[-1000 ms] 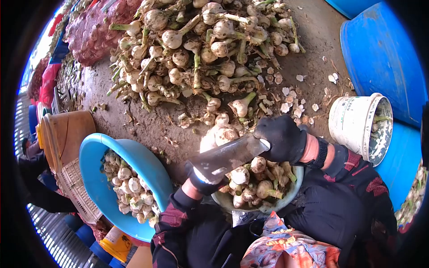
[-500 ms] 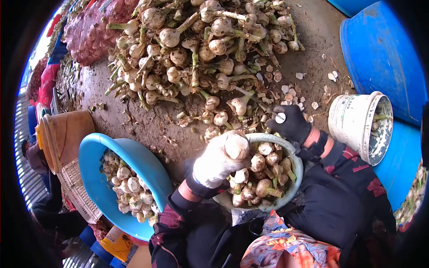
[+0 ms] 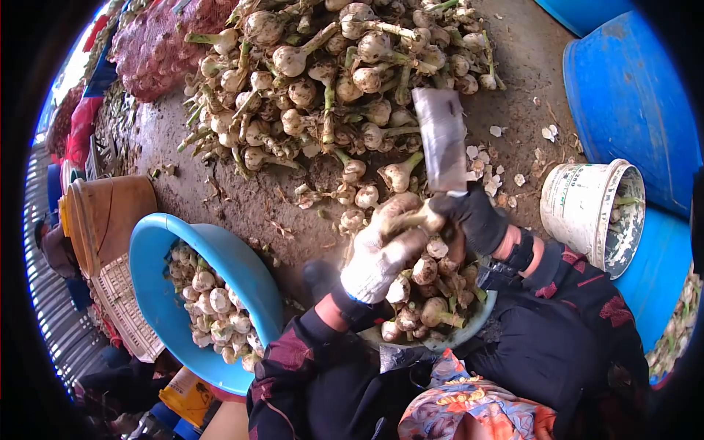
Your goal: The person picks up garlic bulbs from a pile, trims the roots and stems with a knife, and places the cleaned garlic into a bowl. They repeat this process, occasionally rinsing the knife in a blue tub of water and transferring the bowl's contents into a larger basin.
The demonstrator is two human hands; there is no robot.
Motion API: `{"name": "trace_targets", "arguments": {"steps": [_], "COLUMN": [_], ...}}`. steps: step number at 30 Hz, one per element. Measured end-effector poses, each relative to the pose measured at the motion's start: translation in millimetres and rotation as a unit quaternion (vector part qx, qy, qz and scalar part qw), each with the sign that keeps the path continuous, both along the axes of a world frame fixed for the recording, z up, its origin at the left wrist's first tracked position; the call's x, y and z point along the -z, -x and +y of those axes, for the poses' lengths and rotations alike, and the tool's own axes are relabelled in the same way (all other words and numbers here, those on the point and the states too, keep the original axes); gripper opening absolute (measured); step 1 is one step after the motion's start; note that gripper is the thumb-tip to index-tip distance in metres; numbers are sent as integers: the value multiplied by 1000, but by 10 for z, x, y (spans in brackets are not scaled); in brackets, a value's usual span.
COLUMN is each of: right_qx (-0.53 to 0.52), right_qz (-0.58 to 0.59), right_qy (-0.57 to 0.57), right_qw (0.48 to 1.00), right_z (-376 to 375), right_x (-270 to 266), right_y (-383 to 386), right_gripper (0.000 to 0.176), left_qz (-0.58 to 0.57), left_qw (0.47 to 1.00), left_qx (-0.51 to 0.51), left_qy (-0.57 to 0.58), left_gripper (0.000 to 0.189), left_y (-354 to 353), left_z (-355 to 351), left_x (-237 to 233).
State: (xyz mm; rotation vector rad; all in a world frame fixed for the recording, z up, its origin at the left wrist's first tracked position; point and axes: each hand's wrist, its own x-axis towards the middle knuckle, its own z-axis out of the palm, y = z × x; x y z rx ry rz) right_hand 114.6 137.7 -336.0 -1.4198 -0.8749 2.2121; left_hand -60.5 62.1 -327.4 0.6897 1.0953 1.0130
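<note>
garlicfan: ok so head view, who's got what? Gloves everywhere lol

muddyboots: left hand, white glove, has its fingers wrapped round a garlic bulb. Glove and bulb are both pale and a bit blurry, so hard to say where one ends

garlicfan: and the black glove?

muddyboots: right hand, closed on a broad knife. Blade sticks up toward the garlic pile, handle's mostly hidden in the fist. Bulb sits right by that fist, can't tell if they touch

garlicfan: what's under them?

muddyboots: a pale tub of garlic, far rim hidden by the hands. Blue basin of bulbs to the left, white bucket to the right with something greenish inside, too dim to name

garlicfan: edges?

muddyboots: pile's cut off up top, so is the pink mesh sack. Dark shape lower left looks like another person, mostly lost in shadow
</note>
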Motion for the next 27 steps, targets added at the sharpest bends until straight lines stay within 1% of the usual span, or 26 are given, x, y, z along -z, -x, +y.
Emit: {"name": "trace_targets", "arguments": {"steps": [1, 2, 3, 4, 5, 6, 7, 8, 9, 10, 11, 12, 14, 15, 16, 17, 18, 19, 20, 21, 22, 23, 24, 26, 27], "right_qx": [-21, -77, -86, -96, -97, -154, -209, -208, -222, -236, -253, -252, -376, -402, -402, -385, -367, -368, -353, -338, -323, -317, -318, -322, -324], "right_qz": [1, -20, -39, -57, -57, -103, -150, -151, -132, -111, -121, -123, -218, -235, -233, -231, -229, -229, -232, -236, -239, -235, -234, -222, -222], "right_qy": [-16, -84, -135, -185, -187, -241, -291, -289, -358, -426, -466, -466, -373, -369, -368, -330, -293, -291, -282, -272, -264, -272, -275, -271, -271], "right_qw": [1000, 993, 986, 976, 976, 953, 921, 922, 897, 866, 839, 839, 819, 804, 805, 830, 853, 853, 861, 870, 877, 878, 877, 880, 879], "right_z": [-28, -41, -61, -66, -50, -20, -11, -16, -1, 17, 32, 39, 64, 66, 50, 21, 6, 11, 28, 45, 62, 86, 95, 99, 91], "right_x": [-12, -21, 61, 128, 153, 127, 99, 68, 11, -25, -36, 10, 216, 255, 292, 326, 340, 357, 375, 385, 384, 341, 346, 379, 369], "right_y": [55, 71, 80, 101, 65, 30, 4, 3, 37, 74, 104, 91, 53, 0, -67, -127, -155, -166, -179, -190, -192, -172, -160, -143, -134], "right_gripper": [23, 24, 27, 30, 30, 32, 35, 35, 35, 35, 29, 29, 25, 26, 26, 27, 29, 29, 30, 32, 33, 34, 34, 34, 34], "left_qz": [17, 147, 6, -135, -146, -110, -38, 33, 32, 72, 111, 111, 73, 236, 134, 105, 74, 186, 268, 357, 441, 426, 398, 407, 383], "left_qw": [997, 987, 998, 975, 975, 979, 988, 990, 990, 989, 987, 987, 982, 962, 972, 957, 923, 872, 903, 887, 854, 898, 913, 912, 909], "left_qx": [11, 8, -56, -119, -128, -133, -103, -71, -69, -67, -65, -63, -51, 133, 173, 269, 359, 363, 283, 196, 104, 13, -80, 30, 128], "left_qy": [77, -70, 30, 128, 112, 104, 112, 120, 121, 109, 98, 97, 165, 43, 84, -18, -122, -270, -179, -219, -255, -112, 34, 46, 101], "left_gripper": [27, 21, 21, 23, 22, 20, 17, 14, 14, 11, 9, 9, 9, 13, 17, 18, 19, 20, 26, 25, 26, 23, 20, 19, 20], "left_y": [-12, 32, 51, 64, 75, 105, 154, 183, 177, 169, 164, 169, 238, 379, 372, 383, 393, 423, 464, 551, 652, 729, 812, 1045, 1090], "left_z": [2, -30, -12, 31, 48, 32, 22, 11, 5, -6, -26, -36, -32, -62, -87, -132, -172, -149, -205, -160, -56, 62, 189, 411, 466], "left_x": [8, -22, -3, 11, -13, -17, -13, -6, 2, 4, -2, -68, -277, -316, -451, -386, -293, -194, -194, -117, 16, 170, 334, 610, 708]}}
